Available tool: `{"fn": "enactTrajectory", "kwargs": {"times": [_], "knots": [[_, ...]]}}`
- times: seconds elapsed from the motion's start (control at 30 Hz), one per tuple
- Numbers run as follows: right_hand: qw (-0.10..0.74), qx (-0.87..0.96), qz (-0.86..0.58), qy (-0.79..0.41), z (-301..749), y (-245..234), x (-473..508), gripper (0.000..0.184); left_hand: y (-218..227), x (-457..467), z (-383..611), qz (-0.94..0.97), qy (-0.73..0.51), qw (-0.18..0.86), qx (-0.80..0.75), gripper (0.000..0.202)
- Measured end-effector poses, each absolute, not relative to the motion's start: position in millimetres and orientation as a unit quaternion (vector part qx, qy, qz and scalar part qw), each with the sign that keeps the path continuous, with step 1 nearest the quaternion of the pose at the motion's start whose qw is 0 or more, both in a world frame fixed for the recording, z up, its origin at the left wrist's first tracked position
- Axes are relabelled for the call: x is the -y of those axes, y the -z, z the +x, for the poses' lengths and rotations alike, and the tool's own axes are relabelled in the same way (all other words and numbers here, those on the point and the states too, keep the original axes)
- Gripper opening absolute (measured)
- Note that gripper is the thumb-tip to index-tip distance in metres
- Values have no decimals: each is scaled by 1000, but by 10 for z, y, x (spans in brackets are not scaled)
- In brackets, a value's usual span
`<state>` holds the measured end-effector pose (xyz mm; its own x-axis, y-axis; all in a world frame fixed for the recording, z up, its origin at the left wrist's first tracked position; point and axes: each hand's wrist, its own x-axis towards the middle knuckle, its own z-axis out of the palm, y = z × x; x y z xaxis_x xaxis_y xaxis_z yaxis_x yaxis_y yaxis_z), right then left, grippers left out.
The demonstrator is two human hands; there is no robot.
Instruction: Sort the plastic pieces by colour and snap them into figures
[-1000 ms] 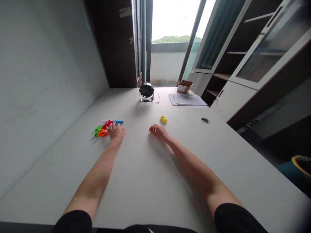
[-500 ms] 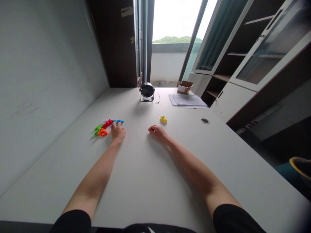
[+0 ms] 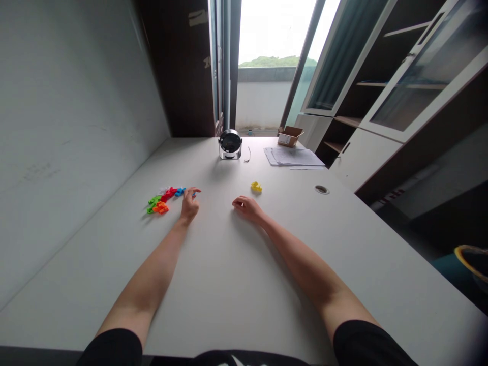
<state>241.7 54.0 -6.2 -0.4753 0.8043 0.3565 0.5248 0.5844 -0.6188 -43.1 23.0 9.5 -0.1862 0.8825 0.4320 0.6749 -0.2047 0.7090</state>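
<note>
My left hand [image 3: 189,206] is over the left-middle of the table, its fingers apart and arched around a small blue plastic clip [image 3: 194,194], mostly hidden by them. Another blue clip [image 3: 180,192] lies just left of the fingers. Beyond it sit red clips [image 3: 168,194], white clips [image 3: 164,190], green clips [image 3: 153,202] and orange clips [image 3: 160,207], bunched by colour. My right hand [image 3: 247,207] rests on the table, loosely curled, and nothing shows in it. Slightly farther off, yellow clips [image 3: 256,187] lie apart from that hand.
A round black device on a metal stand [image 3: 230,144] stands at the far edge, with a thin bent wire [image 3: 247,155] beside it. Papers [image 3: 293,157] and an open cardboard box [image 3: 290,136] are at the back right. A cable hole [image 3: 322,189] is set in the white table [image 3: 236,284].
My left hand has shifted a little right and its fingers have spread, uncovering a blue clip on its left. My right hand has stayed in place.
</note>
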Motion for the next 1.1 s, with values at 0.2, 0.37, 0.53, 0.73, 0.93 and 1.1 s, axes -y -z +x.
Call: {"fn": "enactTrajectory", "kwargs": {"times": [0.2, 0.37, 0.53, 0.73, 0.93, 1.1], "knots": [[317, 829, -403, -222, 2420, 53, -537, 13, -106, -213, -475, 621, -409, 28, -668, 42], [318, 830, -401, -221, 2416, 43, -532, 13, -92, -194, -466, 583, -327, -21, -743, 21], [321, 830, -399, -221, 2420, 38, -524, 13, -109, -176, -365, 642, -317, 90, -692, 26], [314, 830, -406, -219, 2414, 39, -527, 13, -146, -122, -234, 732, -298, 146, -595, 27], [320, 832, -402, -208, 2401, 30, -506, 13, -139, -52, -69, 771, -304, 167, -534, 38], [324, 838, -395, -193, 2387, 1, -481, 14, -154, -8, 21, 791, -318, 211, -478, 49]]}}
